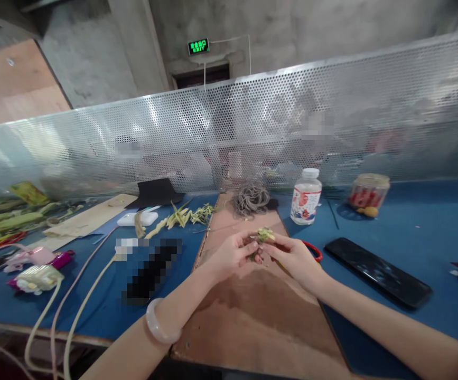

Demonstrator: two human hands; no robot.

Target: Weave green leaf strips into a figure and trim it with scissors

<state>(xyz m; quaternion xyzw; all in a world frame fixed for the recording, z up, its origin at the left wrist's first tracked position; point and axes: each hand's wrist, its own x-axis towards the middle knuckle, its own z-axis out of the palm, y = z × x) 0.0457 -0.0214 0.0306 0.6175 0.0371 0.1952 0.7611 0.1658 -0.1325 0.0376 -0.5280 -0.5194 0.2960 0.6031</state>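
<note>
Both of my hands meet above the brown board (252,311) in the middle of the table. A small yellow-green plant-like piece (265,234) is pinched between their fingertips. My left hand (239,253) closes on its left side, and a pale bangle circles that wrist. My right hand (292,258) grips it from the right. Something red, partly hidden, lies behind my right hand. Just beyond the hands sits a tangle of grey cord (251,200).
A clear bottle (306,199), a jar (369,192) and a black phone (377,272) stand or lie at right. Left are green-yellow plant pieces (181,216), a white case (137,218) and cables (82,298). A perforated metal screen (252,121) runs behind.
</note>
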